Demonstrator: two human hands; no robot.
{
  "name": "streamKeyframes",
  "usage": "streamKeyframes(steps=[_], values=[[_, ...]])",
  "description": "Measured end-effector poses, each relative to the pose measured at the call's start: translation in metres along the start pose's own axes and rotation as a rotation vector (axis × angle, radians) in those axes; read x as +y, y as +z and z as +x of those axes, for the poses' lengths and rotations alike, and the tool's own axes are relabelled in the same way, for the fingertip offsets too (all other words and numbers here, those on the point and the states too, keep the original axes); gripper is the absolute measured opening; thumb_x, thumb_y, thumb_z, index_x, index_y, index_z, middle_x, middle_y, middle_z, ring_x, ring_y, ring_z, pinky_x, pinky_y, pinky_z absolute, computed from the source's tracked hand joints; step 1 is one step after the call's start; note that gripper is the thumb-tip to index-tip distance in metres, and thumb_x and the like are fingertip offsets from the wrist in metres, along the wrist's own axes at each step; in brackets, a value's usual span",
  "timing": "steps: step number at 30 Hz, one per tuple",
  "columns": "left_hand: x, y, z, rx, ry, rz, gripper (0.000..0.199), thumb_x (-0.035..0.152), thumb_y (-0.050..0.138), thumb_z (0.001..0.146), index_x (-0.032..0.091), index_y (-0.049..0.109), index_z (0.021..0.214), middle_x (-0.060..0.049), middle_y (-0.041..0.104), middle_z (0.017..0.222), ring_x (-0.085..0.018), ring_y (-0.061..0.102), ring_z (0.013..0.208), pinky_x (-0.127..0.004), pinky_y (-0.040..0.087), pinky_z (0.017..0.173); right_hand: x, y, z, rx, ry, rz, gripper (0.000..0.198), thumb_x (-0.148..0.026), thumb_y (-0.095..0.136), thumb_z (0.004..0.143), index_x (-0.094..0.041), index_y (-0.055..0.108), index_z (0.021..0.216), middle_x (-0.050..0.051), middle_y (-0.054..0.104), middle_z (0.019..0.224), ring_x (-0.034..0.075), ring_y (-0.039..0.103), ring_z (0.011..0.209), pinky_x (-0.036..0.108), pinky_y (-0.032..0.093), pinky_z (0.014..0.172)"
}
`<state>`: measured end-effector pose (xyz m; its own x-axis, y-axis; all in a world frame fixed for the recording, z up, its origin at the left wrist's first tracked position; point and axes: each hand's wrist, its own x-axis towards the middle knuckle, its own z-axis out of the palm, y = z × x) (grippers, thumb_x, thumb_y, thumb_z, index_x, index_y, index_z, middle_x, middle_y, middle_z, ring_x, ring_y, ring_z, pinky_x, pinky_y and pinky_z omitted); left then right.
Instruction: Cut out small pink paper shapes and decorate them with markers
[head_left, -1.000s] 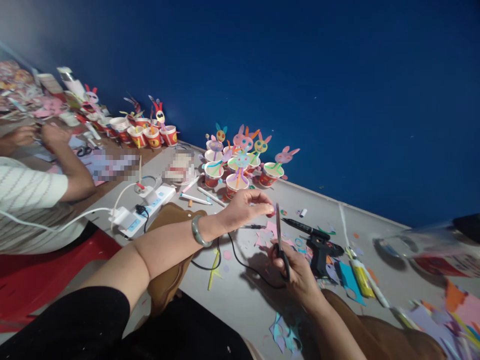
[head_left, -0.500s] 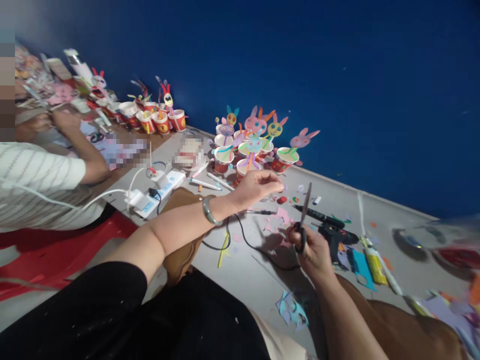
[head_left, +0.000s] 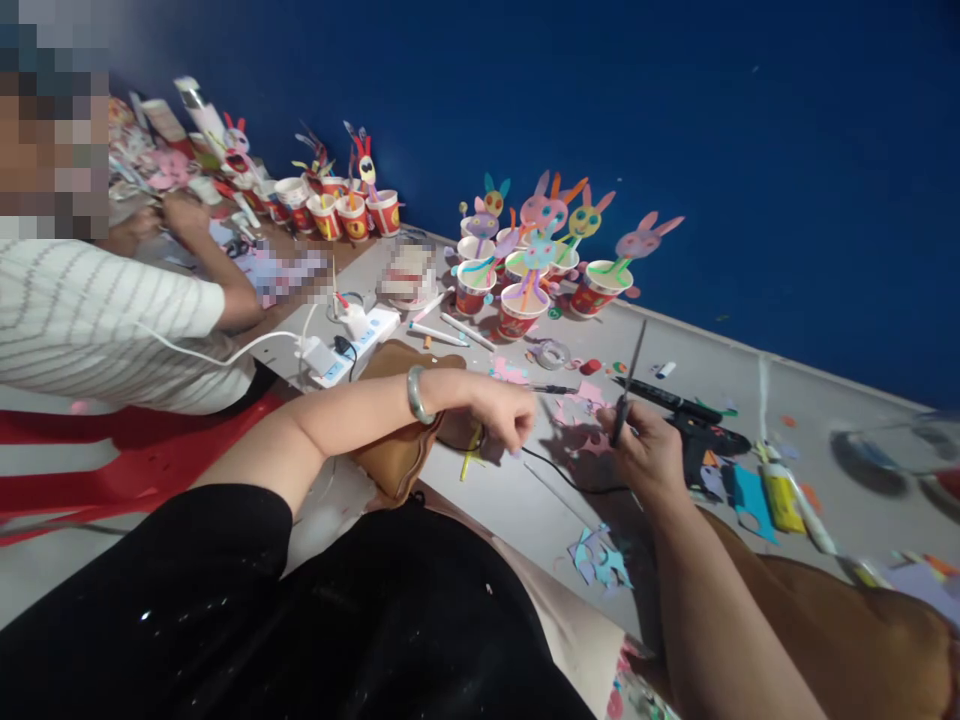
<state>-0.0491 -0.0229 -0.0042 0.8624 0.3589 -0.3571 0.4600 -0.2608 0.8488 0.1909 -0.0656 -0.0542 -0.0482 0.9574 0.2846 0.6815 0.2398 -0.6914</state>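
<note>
My left hand [head_left: 506, 412], with a bangle on the wrist, is low over the grey table, its fingers pinched together and pointing down. A small pale purple paper piece [head_left: 516, 453] shows at the fingertips, mostly hidden. In my right hand [head_left: 651, 448] I hold a pair of scissors [head_left: 632, 375], blades pointing up and fingers closed round the dark handles. Pink paper scraps [head_left: 592, 392] lie between the hands. Beside the left hand is a thin yellow strip [head_left: 470, 455]. Blue and purple cut scraps [head_left: 600, 558] lie nearer my body.
Paper cups [head_left: 523, 318] with paper rabbit figures stand along the blue wall. A black glue gun [head_left: 701, 445], marker [head_left: 660, 396] and yellow tube [head_left: 781, 497] lie at right. A power strip [head_left: 360, 345] and a brown pouch [head_left: 397, 460] are at left. Another person [head_left: 112, 310] sits at far left.
My left hand has come down and toward me, away from near the cups, its fingers turning downward. My right hand still holds the scissors. The view has shifted slightly left.
</note>
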Motion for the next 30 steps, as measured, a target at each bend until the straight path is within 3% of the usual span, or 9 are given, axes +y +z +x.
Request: streamKeyframes(steps=[4, 7, 12, 16, 21, 26, 30], values=[[-0.006, 0.034, -0.002, 0.174, -0.058, 0.234, 0.02, 0.008, 0.073, 0.046, 0.021, 0.059, 0.039, 0.003, 0.05, 0.039, -0.011, 0.037, 0.04, -0.03, 0.032, 0.052, -0.001, 0.004, -0.001, -0.02, -0.013, 0.01, 0.049, -0.063, 0.055, 0.082, -0.022, 0.047, 0.055, -0.001, 0.046, 0.053, 0.015, 0.045, 0.055, 0.03, 0.035, 0.054], [-0.007, 0.044, -0.004, 0.269, -0.096, 0.355, 0.022, 0.005, 0.069, 0.046, 0.021, 0.057, 0.038, 0.002, 0.044, 0.039, -0.011, 0.031, 0.042, -0.031, 0.03, 0.054, -0.002, 0.005, -0.002, -0.024, -0.006, 0.02, 0.049, -0.062, 0.055, 0.083, -0.022, 0.047, 0.055, -0.001, 0.046, 0.052, 0.014, 0.043, 0.053, 0.029, 0.034, 0.054], [-0.001, 0.035, -0.008, 0.245, -0.132, 0.481, 0.014, 0.013, 0.074, 0.049, 0.02, 0.062, 0.046, 0.001, 0.048, 0.045, -0.014, 0.041, 0.05, -0.031, 0.033, 0.059, -0.001, 0.006, -0.002, -0.015, -0.029, 0.01, 0.049, -0.062, 0.055, 0.083, -0.022, 0.046, 0.055, -0.001, 0.045, 0.052, 0.014, 0.043, 0.054, 0.029, 0.033, 0.055], [0.008, 0.013, -0.017, 0.128, -0.132, 0.531, 0.005, 0.021, 0.071, 0.063, 0.018, 0.073, 0.067, 0.0, 0.064, 0.061, -0.011, 0.047, 0.054, -0.027, 0.032, 0.056, 0.0, 0.008, 0.0, -0.003, -0.051, -0.005, 0.05, -0.061, 0.056, 0.082, -0.022, 0.045, 0.053, -0.002, 0.044, 0.05, 0.014, 0.041, 0.052, 0.029, 0.031, 0.054], [0.016, -0.004, -0.03, 0.201, -0.157, 0.554, 0.014, 0.021, 0.066, 0.071, 0.015, 0.077, 0.077, -0.002, 0.065, 0.059, -0.01, 0.047, 0.051, -0.026, 0.031, 0.054, -0.003, 0.008, 0.001, 0.006, -0.067, -0.002, 0.051, -0.062, 0.055, 0.08, -0.022, 0.042, 0.051, -0.002, 0.041, 0.048, 0.014, 0.039, 0.051, 0.029, 0.03, 0.054], [0.011, 0.003, -0.028, 0.161, -0.153, 0.552, 0.013, 0.023, 0.069, 0.072, 0.015, 0.076, 0.08, -0.002, 0.067, 0.066, -0.01, 0.049, 0.056, -0.025, 0.031, 0.056, -0.008, 0.008, 0.001, 0.007, -0.072, -0.005, 0.053, -0.064, 0.053, 0.08, -0.023, 0.04, 0.05, -0.003, 0.039, 0.047, 0.013, 0.037, 0.05, 0.028, 0.029, 0.053], [0.001, 0.018, -0.021, 0.224, -0.15, 0.621, 0.01, 0.022, 0.071, 0.071, 0.016, 0.07, 0.079, -0.003, 0.069, 0.08, -0.013, 0.054, 0.069, -0.026, 0.032, 0.06, -0.008, 0.009, 0.001, 0.018, -0.074, -0.006, 0.053, -0.065, 0.054, 0.079, -0.023, 0.038, 0.05, -0.004, 0.037, 0.046, 0.013, 0.036, 0.05, 0.028, 0.029, 0.053]])
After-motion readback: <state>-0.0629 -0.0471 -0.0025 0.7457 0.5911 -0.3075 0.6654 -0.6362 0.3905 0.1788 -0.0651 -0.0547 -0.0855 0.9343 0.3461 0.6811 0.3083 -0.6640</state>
